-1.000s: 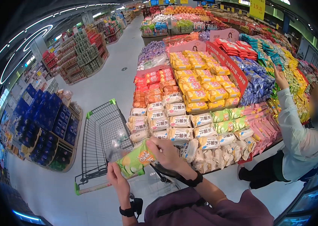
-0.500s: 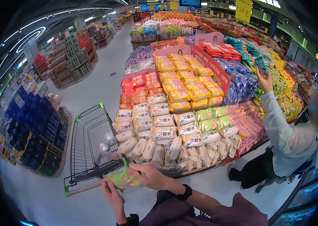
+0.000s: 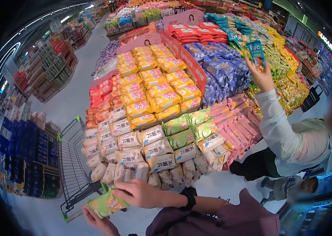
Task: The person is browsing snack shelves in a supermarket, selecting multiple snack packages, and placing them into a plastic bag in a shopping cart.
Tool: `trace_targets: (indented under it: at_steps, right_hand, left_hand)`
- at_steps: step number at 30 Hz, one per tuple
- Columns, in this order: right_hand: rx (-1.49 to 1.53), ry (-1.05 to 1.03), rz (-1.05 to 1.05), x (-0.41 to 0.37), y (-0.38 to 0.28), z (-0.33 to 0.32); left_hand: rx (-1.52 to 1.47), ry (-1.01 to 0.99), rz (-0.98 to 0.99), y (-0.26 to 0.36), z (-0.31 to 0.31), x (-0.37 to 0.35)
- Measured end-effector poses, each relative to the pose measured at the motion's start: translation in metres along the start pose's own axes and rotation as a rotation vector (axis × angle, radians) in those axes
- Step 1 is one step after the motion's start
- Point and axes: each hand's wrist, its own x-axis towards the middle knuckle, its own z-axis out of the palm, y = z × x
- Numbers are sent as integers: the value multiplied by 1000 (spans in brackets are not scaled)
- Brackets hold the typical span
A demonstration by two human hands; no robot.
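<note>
Both my hands are on a green snack bag (image 3: 104, 205) with orange lettering, held low in front of me. My left hand (image 3: 98, 223) has its fingers closed on the bag's lower left edge. From the right, my right hand (image 3: 141, 193) grips the upper edge, with the fingertips partly hidden. Just beyond the bag is a display of white snack packs (image 3: 130, 155), with matching green packs (image 3: 181, 139) farther right. A shopping cart (image 3: 73, 157) with green corners stands behind the bag on the left.
To the right, a person in a light shirt (image 3: 287, 133) holds up a teal bag (image 3: 256, 53). A small child (image 3: 291, 188) is behind that person. Yellow packs (image 3: 150, 88) and blue-purple packs (image 3: 225, 74) fill the display. Blue stacked goods (image 3: 28, 145) line the left.
My view has swung right and down, so the display sits farther left. The green bag is now tilted, its printed front more visible. The child has come into view.
</note>
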Motion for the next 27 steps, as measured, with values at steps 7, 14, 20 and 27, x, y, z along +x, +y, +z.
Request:
trace_targets:
  at_steps: [7,14,20,27]
  right_hand:
    - [139,10,64,-7,-4,-80]
    - [146,70,110,-12,-9,-113]
    - [50,191,119,-3,6,-124]
    - [-25,134,236,5,23,-121]
  left_hand:
    - [-2,63,-132,-4,48,-7]
    - [-56,97,-112,6,95,-18]
    - [-27,18,-19,40,142,-34]
    - [-76,-26,93,16,143,-35]
